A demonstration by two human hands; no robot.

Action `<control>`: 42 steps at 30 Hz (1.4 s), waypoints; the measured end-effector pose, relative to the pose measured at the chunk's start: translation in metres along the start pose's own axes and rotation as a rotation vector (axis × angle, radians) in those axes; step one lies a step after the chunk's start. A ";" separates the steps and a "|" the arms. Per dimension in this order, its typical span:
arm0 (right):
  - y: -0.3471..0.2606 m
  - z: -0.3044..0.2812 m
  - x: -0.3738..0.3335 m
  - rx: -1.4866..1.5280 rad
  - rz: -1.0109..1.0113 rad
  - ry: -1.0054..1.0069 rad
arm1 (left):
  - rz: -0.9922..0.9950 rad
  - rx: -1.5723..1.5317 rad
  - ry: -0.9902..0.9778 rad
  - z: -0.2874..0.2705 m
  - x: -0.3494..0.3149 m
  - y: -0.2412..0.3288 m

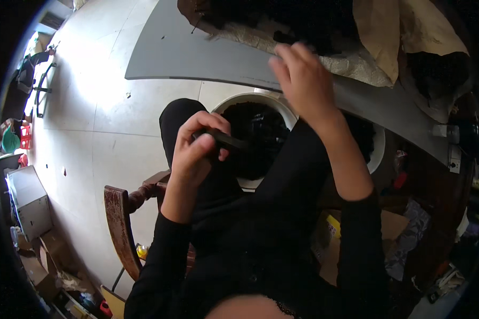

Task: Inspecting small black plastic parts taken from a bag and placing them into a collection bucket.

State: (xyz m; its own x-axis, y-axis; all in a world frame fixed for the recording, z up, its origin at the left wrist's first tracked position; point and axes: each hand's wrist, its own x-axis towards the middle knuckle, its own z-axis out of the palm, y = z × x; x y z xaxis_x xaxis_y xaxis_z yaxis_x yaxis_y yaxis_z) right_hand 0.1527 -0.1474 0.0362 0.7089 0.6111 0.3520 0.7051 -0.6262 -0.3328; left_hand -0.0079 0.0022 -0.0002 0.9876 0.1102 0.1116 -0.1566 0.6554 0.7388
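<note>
My left hand [199,141] is closed round a dark, narrow, flat piece [226,139], held above my lap, with one end pointing right toward the bowl. Its exact kind cannot be made out. My right hand [306,85] reaches over the grey table, thumb and fingers apart and somewhat blurred. Just beyond its fingertips is a small black piece [286,37] at the edge of a large black heap [314,18]. That heap lies in an opened tan sack [377,37]. Between my knees stands a pale round bowl [234,100] holding dark pieces.
The grey table [197,56] crosses the top of the view. A second pale container [379,151] stands beyond my right knee. By my left side is a worn wooden chair arm [117,218]. Boxes [29,199] line the far left, and a cardboard box [327,250] sits at lower right.
</note>
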 end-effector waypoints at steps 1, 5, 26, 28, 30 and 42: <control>0.015 0.012 0.015 -0.185 0.006 0.065 | -0.014 -0.139 0.038 -0.002 0.000 -0.004; 0.037 0.033 0.036 -0.510 0.006 0.082 | -0.172 -0.455 0.157 0.009 0.001 -0.012; -0.031 -0.009 -0.064 1.816 0.454 -0.417 | 0.103 0.501 0.106 0.024 0.011 0.003; -0.030 -0.010 -0.065 1.824 0.429 -0.535 | 0.111 0.558 0.019 0.023 0.011 0.008; -0.034 -0.014 -0.064 1.854 0.424 -0.689 | 0.187 0.627 -0.037 0.019 0.013 0.010; -0.044 0.006 -0.081 2.071 0.568 -0.250 | 0.259 0.874 -0.086 0.028 0.013 0.013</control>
State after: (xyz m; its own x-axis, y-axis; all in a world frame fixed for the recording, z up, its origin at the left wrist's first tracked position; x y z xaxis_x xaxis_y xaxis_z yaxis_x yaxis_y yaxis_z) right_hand 0.0642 -0.1669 0.0169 0.6584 0.7404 -0.1353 -0.6426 0.4593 -0.6133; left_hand 0.0033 -0.0086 0.0297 0.9251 0.0963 0.3674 -0.3461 -0.1847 0.9198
